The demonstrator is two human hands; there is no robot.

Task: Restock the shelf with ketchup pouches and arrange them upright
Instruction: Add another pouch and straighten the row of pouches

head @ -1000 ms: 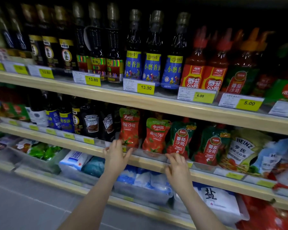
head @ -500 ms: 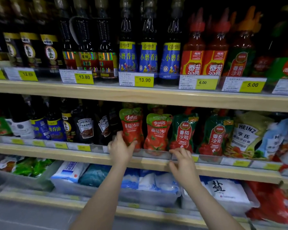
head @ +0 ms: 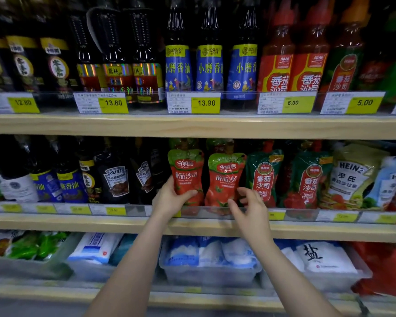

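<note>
Two red ketchup pouches with green tops stand upright on the middle shelf (head: 124,221). My left hand (head: 169,199) grips the lower left side of the left red pouch (head: 188,171), thumb across its front. My right hand (head: 249,208) hovers with fingers spread just in front of the lower right of the right red pouch (head: 224,179), holding nothing. To the right stand two green ketchup pouches, the nearer green pouch (head: 263,177) and the farther green pouch (head: 309,179), both upright.
Dark Heinz sauce bottles (head: 116,177) stand left of the pouches, Heinz salad dressing bags (head: 350,177) to the right. A clear rail with price tags (head: 114,210) fronts the shelf. Oil bottles (head: 209,65) fill the upper shelf; salt bags in clear bins (head: 208,268) sit below.
Both hands rose from the shelf's front edge to the red pouches. My left hand closed on the left pouch; the right hand lifted off the rail. The camera moved closer.
</note>
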